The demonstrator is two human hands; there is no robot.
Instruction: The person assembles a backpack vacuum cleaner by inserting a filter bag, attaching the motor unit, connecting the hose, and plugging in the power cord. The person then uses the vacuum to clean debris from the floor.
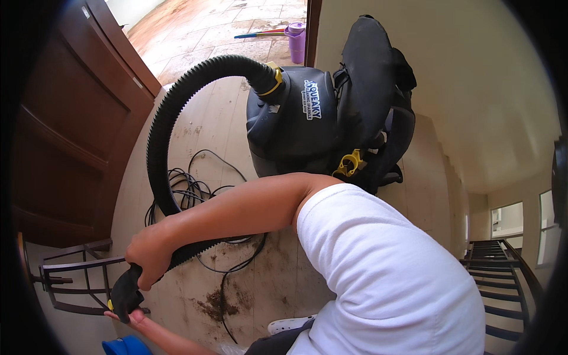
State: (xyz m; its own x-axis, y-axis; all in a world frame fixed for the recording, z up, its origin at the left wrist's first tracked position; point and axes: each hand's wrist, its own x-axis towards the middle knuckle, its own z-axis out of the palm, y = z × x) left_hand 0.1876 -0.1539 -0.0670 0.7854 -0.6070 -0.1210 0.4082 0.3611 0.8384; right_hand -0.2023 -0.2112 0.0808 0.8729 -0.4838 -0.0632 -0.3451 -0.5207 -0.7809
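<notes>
A black backpack vacuum cleaner stands on the floor ahead, its harness on the right side. From its top a ribbed black hose arcs left and bends back toward me. My right hand reaches across from the right and is closed around the hose near its end. The dark end piece points down and has a small yellow part. My left hand holds that end piece from below, thumb against it; some of its fingers are hidden.
A black cable lies in loose coils beside the vacuum. Loose dirt is scattered nearby. A dark metal frame and brown door stand left, a blue container below. A purple jug stands beyond the doorway; a stair railing is right.
</notes>
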